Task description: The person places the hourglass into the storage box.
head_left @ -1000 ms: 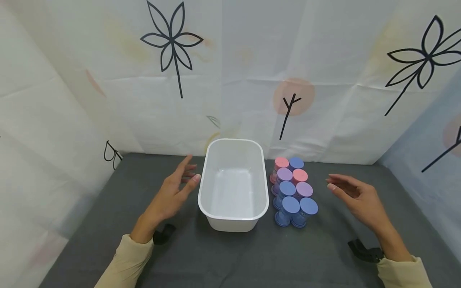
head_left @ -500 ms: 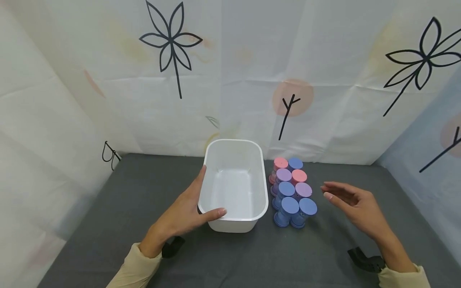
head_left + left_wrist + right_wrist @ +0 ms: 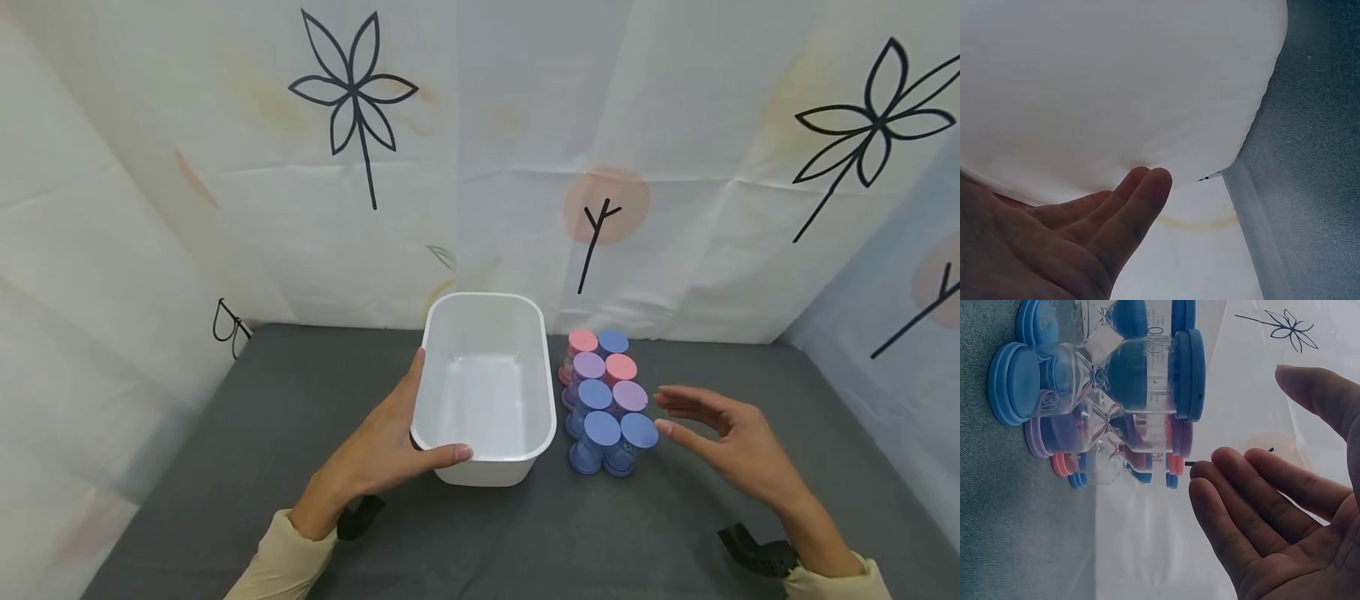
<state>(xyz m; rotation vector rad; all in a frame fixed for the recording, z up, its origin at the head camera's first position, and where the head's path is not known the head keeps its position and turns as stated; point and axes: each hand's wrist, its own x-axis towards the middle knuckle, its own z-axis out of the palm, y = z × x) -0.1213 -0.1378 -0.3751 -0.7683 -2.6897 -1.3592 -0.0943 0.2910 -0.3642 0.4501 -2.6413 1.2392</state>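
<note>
- left hand [image 3: 378, 446]: holds the near left corner of the white tub [image 3: 487, 473], thumb laid along the near rim, fingers set against the outer left wall.
- right hand [image 3: 723, 433]: thumb and fingers well parted, grip slack, nothing held; it stands just to the right of the sand timers, apart from them in the right wrist view.
- white tub: upright at mid-table, its far end near the cloth backdrop [image 3: 510, 242].
- sand timers: eight, all upright, close together in two columns just right of the tub.
- left column, far to near: pink [image 3: 582, 340], purple [image 3: 588, 366], blue [image 3: 595, 395], blue [image 3: 602, 428].
- right column, far to near: blue [image 3: 612, 341], pink [image 3: 620, 367], purple [image 3: 630, 396], blue [image 3: 639, 432]; the last two lie nearest the right hand.
- table [image 3: 517, 542]: dark grey surface beneath tub and timers.
- backdrop: pale, printed with black line-drawn flowers.
- both sleeves [image 3: 281, 554]: beige.
</note>
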